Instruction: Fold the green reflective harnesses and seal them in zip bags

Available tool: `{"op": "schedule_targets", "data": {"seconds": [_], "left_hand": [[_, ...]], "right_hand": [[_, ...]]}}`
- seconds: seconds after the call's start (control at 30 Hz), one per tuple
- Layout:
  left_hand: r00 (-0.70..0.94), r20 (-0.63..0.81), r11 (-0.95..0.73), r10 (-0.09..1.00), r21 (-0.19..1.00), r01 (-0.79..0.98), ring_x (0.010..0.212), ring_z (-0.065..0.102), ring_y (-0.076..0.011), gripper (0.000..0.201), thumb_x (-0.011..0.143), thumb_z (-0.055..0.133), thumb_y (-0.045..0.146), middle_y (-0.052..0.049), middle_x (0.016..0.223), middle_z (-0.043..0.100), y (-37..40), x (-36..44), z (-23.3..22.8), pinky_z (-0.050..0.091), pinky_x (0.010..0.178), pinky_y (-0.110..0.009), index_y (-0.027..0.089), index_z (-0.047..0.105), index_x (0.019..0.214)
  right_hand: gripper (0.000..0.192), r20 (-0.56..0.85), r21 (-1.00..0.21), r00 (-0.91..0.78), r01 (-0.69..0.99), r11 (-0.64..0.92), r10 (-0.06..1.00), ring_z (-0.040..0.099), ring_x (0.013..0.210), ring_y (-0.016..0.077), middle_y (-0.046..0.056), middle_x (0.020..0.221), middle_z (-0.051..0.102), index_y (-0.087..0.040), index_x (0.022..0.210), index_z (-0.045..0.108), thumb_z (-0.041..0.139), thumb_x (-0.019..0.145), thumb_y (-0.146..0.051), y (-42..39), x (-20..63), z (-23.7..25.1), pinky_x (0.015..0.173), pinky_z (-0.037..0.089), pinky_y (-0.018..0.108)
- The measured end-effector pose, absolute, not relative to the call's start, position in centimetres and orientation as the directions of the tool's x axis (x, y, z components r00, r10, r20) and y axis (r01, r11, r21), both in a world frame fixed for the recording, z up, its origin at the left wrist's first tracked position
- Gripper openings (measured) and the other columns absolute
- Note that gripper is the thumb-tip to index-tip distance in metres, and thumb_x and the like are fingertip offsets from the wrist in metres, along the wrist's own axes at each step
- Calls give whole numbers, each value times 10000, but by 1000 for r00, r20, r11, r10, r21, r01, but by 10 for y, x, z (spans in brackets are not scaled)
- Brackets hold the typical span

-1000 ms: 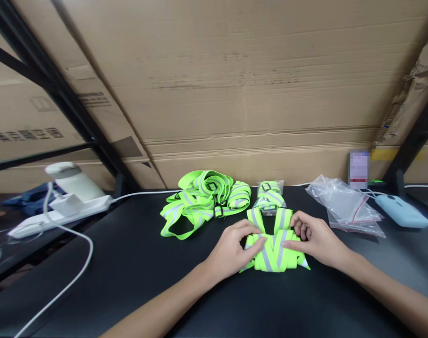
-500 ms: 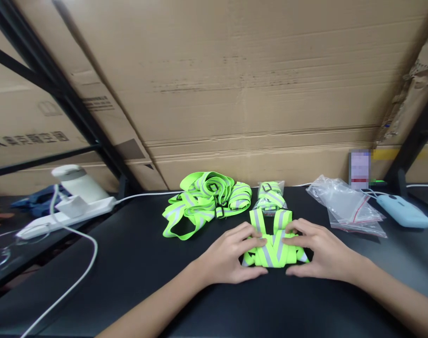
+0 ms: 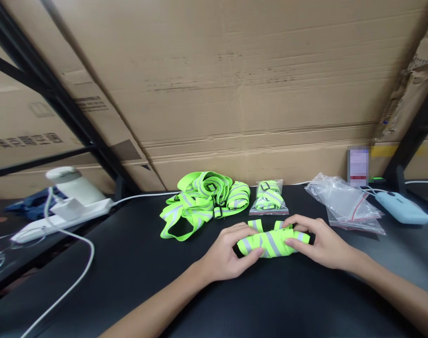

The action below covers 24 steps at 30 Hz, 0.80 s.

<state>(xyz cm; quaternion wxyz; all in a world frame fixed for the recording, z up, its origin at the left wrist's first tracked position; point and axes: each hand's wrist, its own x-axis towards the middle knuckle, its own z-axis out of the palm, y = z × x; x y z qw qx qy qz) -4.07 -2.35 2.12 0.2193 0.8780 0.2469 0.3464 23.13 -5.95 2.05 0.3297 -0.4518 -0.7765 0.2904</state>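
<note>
A neon-green reflective strap bundle (image 3: 272, 244) with silver stripes lies rolled up on the black table in front of me. My left hand (image 3: 231, 251) grips its left end, thumb on the near side and fingers over the top. At the right end, my right hand (image 3: 317, 241) holds it the same way. Two short strap ends stick out beyond the far side of the roll. Behind it sits a clear bag (image 3: 269, 195) with a folded strap of the same kind inside. A loose heap of green reflective straps (image 3: 200, 204) with black buckles lies to the left.
Empty clear zip bags (image 3: 346, 204) lie at the right, beside a light-blue device (image 3: 403, 208) and a blurred-out upright item (image 3: 358, 166). A white power strip (image 3: 62, 218) with a cable and a pale bottle (image 3: 76, 185) stand at the left. Cardboard (image 3: 235, 94) walls the back.
The flat folded strap section has been rolled away from me into a tighter roll, and the protruding ends look shorter. Both thumbs have moved up onto its near side.
</note>
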Motion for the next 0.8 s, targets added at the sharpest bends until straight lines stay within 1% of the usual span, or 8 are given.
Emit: {"op": "schedule_targets", "data": {"seconds": [0.1,0.27,0.33,0.4,0.47,0.53,0.67,0.8], "left_hand": [[559,478,-715,677,605,350,820,636,-191,132,876,676,285,-68,895,644,-21,-36,19,542,775,-319,157,710,887],[420,388,-554,820,723,414,969,661,-219,249,815,751,396,-83,1054,654,-11,-38,5,564,851,-349,173,749,928],[398,323,-483,858,770,416,978,684,-239,303,795,772,434,-93,1068,700,-8,-39,1,576,840,-357,170,758,944],[389,273,-440,880,777,450,920,702,-247,345,772,792,460,-89,1006,736,-8,-40,1,586,819,-369,168,765,955],[394,263,-436,881,775,458,879,710,-244,344,771,795,449,-82,973,751,-11,-40,4,590,809,-369,166,765,965],[419,302,-475,856,778,410,915,716,-246,300,791,779,394,-89,1016,753,-15,-39,8,585,844,-368,160,758,977],[448,387,-551,806,766,330,1011,708,-253,258,812,750,297,-106,1092,742,-20,-35,12,564,916,-385,161,741,1031],[436,392,-540,810,788,295,1025,689,-232,337,820,737,253,-85,1112,718,-22,-33,10,561,919,-363,188,679,1146]], "right_hand": [[297,222,-787,-326,496,367,919,618,681,175,14,836,689,-236,1151,654,636,941,-446,-57,229,16,614,489,281],[583,80,-848,-188,503,166,979,568,590,164,-9,717,631,-196,1359,546,665,907,-544,-51,228,9,523,417,261],[671,34,-837,-168,534,120,985,617,649,194,30,773,671,-162,1400,551,668,891,-583,-49,229,8,550,452,283],[702,5,-824,-171,558,101,985,672,773,244,94,910,721,-134,1382,592,669,879,-617,-47,230,9,639,515,331],[644,-9,-824,-210,556,111,978,687,897,282,134,1053,734,-139,1310,661,658,885,-622,-47,231,11,745,545,373],[555,-9,-825,-250,549,134,968,679,934,283,128,1088,729,-160,1223,712,649,898,-605,-47,232,12,792,544,380],[466,70,-821,-227,541,185,971,622,816,215,69,955,679,-180,1141,694,687,881,-567,-49,231,11,697,514,315],[339,125,-890,-303,387,241,945,578,773,166,15,873,628,-197,1046,620,634,941,-519,-52,227,10,658,475,256]]}}
